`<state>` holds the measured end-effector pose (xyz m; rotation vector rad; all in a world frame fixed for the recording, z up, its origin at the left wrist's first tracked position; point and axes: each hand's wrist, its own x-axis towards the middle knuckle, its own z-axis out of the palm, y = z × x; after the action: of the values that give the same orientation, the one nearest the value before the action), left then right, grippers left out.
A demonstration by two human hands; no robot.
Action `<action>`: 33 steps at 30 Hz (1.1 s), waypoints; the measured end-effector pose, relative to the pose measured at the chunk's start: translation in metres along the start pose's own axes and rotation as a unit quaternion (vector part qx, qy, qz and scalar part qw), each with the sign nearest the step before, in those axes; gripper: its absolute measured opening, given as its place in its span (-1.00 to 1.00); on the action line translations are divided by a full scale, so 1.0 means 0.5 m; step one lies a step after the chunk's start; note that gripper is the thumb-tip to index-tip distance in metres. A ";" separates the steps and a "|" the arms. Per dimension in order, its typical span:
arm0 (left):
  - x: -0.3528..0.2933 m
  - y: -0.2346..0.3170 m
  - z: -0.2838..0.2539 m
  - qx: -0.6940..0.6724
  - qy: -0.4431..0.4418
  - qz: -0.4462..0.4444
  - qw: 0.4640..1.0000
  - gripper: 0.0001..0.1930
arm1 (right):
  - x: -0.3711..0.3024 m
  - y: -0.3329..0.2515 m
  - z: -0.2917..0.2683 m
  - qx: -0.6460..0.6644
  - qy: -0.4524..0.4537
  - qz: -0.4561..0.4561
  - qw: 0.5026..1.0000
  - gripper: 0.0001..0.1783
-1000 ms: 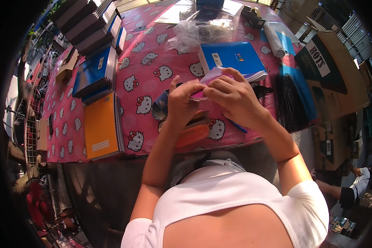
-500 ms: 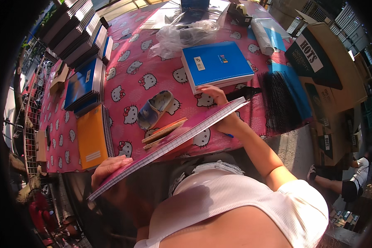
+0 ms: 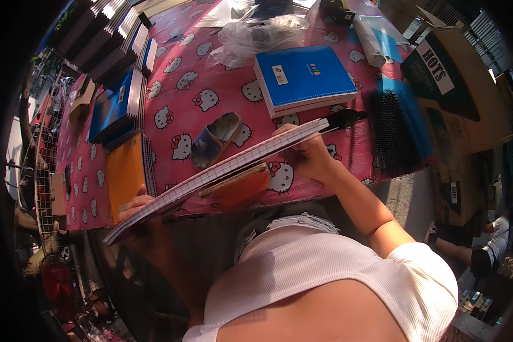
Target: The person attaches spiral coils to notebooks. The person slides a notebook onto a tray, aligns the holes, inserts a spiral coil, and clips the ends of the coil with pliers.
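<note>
A notebook (image 3: pixel 216 172) with grid-ruled pages is held edge-on and slanted above the near table edge. My left hand (image 3: pixel 139 206) is closed on its lower left end, and my right hand (image 3: pixel 312 153) grips its upper right end; part of its fingers is hidden behind the pages. Beneath the notebook lies an orange piece with a rough brown edge (image 3: pixel 236 187), whose kind I cannot make out. Just beyond it rests a blue patterned slipper (image 3: pixel 215 139). Past my right hand sits a stack of blue-covered notebooks (image 3: pixel 305 80).
Piled notebooks (image 3: pixel 105 43), a blue stack (image 3: pixel 113 111) and an orange-covered one (image 3: pixel 125 171) line the left side. Black binding coils (image 3: pixel 389 134) lie at right, near cardboard boxes (image 3: pixel 456 85). Clear plastic wrap (image 3: pixel 256 37) and a tape dispenser (image 3: pixel 337 11) are at the back.
The notebook has tipped so its cover, visible before, is now mostly out of sight and the ruled page side shows. Both hands moved slightly left with it.
</note>
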<state>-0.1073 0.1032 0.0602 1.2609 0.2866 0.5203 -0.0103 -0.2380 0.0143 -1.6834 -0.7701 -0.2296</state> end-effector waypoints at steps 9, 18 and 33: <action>-0.010 0.055 0.076 0.106 -0.094 0.206 0.968 -0.74 | -0.004 0.028 0.001 0.065 -0.007 0.114 0.991 -0.68; 0.029 -0.030 0.034 0.092 -0.215 0.090 0.968 -0.74 | -0.068 0.082 0.051 0.042 0.022 0.078 0.996 -0.69; -0.019 -0.278 0.041 0.086 -0.065 0.038 0.993 -0.32 | -0.149 0.139 0.078 0.155 0.045 0.197 0.967 -0.49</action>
<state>-0.0758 0.0518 -0.0672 1.4719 0.1769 0.4839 -0.0353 -0.2336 -0.0916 -1.4776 -0.3684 0.0894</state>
